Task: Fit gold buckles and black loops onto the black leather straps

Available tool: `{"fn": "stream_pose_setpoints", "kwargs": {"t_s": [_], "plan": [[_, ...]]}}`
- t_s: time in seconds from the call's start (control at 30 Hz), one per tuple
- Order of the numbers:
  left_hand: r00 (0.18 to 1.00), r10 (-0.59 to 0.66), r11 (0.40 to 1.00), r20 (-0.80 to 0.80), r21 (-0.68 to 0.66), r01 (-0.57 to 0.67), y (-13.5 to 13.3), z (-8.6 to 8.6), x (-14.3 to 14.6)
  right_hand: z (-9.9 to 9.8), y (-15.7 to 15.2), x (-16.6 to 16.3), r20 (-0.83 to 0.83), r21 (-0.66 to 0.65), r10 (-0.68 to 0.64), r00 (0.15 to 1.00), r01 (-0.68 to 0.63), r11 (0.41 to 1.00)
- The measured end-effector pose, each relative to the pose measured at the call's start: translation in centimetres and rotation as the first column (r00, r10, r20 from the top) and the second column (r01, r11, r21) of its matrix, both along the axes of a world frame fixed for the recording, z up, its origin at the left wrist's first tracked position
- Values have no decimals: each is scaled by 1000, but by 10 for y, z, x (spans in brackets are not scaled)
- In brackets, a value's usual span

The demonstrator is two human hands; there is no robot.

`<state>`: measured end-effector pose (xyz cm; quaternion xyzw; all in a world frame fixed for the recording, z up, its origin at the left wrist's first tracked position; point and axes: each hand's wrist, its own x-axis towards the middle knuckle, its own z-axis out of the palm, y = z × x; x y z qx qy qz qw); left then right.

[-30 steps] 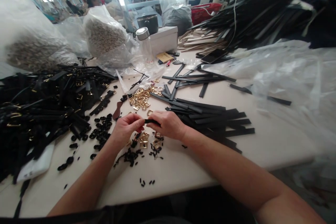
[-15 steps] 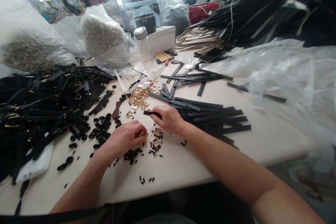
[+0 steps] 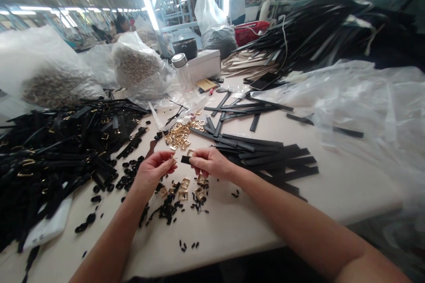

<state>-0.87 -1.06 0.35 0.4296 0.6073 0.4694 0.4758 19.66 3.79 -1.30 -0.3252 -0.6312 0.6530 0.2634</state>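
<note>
My right hand (image 3: 212, 163) pinches the end of a black strap (image 3: 186, 159), holding it just above the table. My left hand (image 3: 156, 169) is raised beside it, fingers pinched on a small gold buckle (image 3: 173, 157) close to the strap's tip. Under both hands lie a few loose gold buckles (image 3: 184, 189) and small black loops (image 3: 166, 208). A larger heap of gold buckles (image 3: 177, 136) sits just beyond my hands. Cut black straps (image 3: 265, 154) lie stacked to the right of my right hand.
A big pile of finished black straps with buckles (image 3: 59, 150) fills the left. Clear bags of metal parts (image 3: 136, 64) stand at the back, with a bottle (image 3: 182, 70) and a white box (image 3: 204, 64). Crumpled plastic sheet (image 3: 365, 106) covers the right. Black strips (image 3: 315, 31) are heaped far right.
My left hand dropped to the loose buckles on the table, picked one up and rose back to the strap end. The right hand kept hold of the strap. The camera tilted up slightly.
</note>
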Motion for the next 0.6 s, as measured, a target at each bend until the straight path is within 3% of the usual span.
{"fn": "stream_pose_setpoints", "kwargs": {"t_s": [0.07,0.17,0.33,0.47,0.6], "plan": [[996,30,999,83,17,-31,0,0,5,2,-5,-3,-17,-115,88,996,-89,989],[994,14,999,111,44,-19,-2,0,13,4,-11,-7,-53,-229,117,992,-126,965],[1000,-23,993,-7,117,24,-3,0,22,4,-13,-9,-129,-365,99,987,-141,920],[999,-33,991,8,131,32,-3,-2,23,-3,-9,-10,-188,-465,34,982,-119,877],[998,-57,985,4,165,56,-4,-6,24,-8,-8,-12,-218,-474,-50,975,-61,879]]}}
